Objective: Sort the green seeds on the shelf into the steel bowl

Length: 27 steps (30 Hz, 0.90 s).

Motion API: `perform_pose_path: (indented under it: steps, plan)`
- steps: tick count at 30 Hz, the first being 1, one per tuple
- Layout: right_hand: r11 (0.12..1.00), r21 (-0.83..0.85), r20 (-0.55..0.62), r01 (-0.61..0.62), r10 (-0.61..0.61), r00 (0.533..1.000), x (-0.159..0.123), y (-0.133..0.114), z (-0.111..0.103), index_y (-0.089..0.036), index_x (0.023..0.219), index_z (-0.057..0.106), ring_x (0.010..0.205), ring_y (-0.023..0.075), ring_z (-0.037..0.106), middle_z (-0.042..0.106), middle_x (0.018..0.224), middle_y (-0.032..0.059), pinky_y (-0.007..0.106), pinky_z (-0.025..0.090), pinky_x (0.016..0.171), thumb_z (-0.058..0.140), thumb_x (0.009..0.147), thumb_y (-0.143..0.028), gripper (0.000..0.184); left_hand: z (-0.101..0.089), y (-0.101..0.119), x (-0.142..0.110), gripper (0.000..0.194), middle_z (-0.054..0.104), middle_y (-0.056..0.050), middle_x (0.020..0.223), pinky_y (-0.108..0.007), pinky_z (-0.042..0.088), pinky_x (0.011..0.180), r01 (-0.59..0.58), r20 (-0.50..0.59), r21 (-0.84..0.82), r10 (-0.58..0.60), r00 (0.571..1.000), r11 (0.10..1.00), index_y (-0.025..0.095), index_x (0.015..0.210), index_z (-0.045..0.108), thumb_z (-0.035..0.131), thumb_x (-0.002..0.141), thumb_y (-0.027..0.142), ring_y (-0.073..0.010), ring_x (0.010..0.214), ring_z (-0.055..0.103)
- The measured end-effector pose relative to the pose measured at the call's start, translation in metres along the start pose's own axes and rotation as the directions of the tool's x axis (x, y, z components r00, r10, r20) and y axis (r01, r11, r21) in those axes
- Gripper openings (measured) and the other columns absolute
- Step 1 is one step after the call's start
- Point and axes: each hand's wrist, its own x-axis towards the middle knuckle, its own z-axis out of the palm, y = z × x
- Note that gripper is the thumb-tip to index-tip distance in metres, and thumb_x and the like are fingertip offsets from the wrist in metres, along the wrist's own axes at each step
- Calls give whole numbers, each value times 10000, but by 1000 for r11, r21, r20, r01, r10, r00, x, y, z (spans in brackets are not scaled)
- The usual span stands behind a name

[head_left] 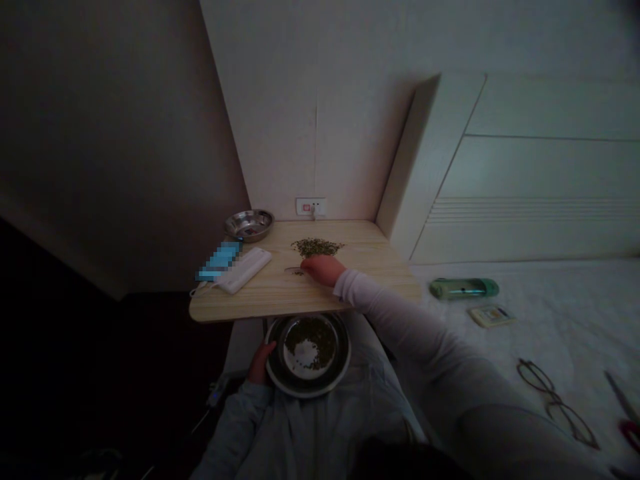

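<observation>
My left hand [261,363] grips the left rim of a round metal basin [280,383] on my lap. Small dark green bits [320,333] lie in a ring inside it, around a pale bare spot. Over the wooden table, my right hand [323,269] is closed, with its fingers pointing left. A thin, pale edge shows at the fingertips; what it belongs to is too faint to make out. Just beyond this hand a pile of similar green bits [315,247] is spread on the tabletop [270,300], and a few more lie beneath the fingers.
At the table's back left stands an empty steel bowl [249,225]. Near it lie a phone [219,260] and a white power strip [243,270]. A green bottle [464,289], a small packet [491,316], glasses [555,400] and scissors [623,403] rest on the bed.
</observation>
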Motion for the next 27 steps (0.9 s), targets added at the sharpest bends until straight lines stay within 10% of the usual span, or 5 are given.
perform_pose_path:
  steps: [27]
  plan:
    - [963, -159, 13, 218, -219, 976, -31, 0, 5, -189, 1016, 470, 750, 145, 511, 552, 849, 80, 303, 342, 712, 329, 773, -155, 283, 0, -7, 4, 217, 658, -34, 638, -366, 371, 782, -36, 8, -60, 36, 999, 998, 177, 580, 615, 631, 424, 327, -263, 852, 544]
